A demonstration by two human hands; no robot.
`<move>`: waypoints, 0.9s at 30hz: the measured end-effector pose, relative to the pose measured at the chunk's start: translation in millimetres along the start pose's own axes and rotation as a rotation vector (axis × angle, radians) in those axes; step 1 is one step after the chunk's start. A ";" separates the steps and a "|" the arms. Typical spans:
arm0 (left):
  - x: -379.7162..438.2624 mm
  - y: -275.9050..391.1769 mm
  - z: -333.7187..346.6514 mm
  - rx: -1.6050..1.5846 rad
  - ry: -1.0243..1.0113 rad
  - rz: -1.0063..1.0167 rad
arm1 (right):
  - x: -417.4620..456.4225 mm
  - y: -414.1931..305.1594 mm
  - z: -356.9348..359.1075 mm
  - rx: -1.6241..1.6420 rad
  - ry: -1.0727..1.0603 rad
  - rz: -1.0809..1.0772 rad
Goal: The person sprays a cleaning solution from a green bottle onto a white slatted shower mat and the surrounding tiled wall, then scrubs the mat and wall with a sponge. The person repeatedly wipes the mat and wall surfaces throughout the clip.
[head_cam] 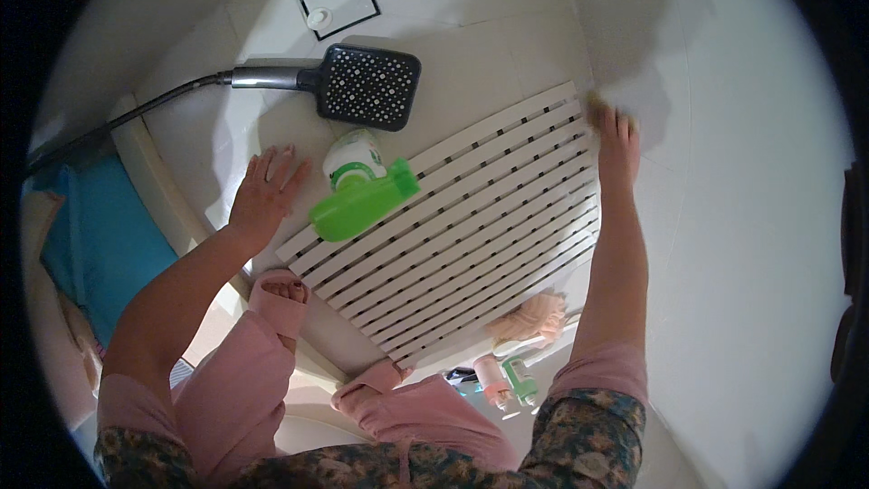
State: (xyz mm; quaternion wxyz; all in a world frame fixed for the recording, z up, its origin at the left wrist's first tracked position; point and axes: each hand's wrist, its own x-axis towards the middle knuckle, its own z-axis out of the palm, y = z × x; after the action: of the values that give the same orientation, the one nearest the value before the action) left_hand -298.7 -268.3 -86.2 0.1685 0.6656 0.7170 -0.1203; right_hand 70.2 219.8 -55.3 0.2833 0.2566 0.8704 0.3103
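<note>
My right hand [618,142] is closed around a small brownish scrubbing brush or pad [596,111], blurred, against the wall beside the upper right corner of a white slatted mat [468,217]. Spread fingers show on my left hand [267,193], which holds nothing over the pale floor, left of the bottles. A bright green bottle [360,207] lies across the mat's upper left edge. It touches or overlaps a white and green container [354,155]. Above them a black square shower head [370,87] lies on the tiles, face up.
A square drain cover [339,3] with a round white knob is set in the floor. The shower hose [156,100] runs left. A raised sill [170,190] borders the left side. A peach mesh sponge [533,319] and pump bottles [519,380] sit near the lower right.
</note>
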 end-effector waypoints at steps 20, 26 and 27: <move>-7.7 -5.8 -5.8 -0.322 0.102 -0.042 | -207.5 2.9 92.6 -0.006 -0.107 -0.008; -1.8 3.0 -9.0 -0.574 0.018 -0.175 | -236.3 12.9 131.7 0.075 -0.061 -0.019; -13.4 -4.8 -1.3 -0.559 -0.092 -0.234 | -192.4 -0.8 103.8 0.051 -0.067 -0.026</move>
State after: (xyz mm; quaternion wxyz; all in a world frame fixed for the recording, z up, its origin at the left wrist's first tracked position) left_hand -302.8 -280.4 -79.9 0.3625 0.5003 0.7857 0.0329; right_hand 274.0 140.5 -58.7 0.3096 0.2628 0.8712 0.2757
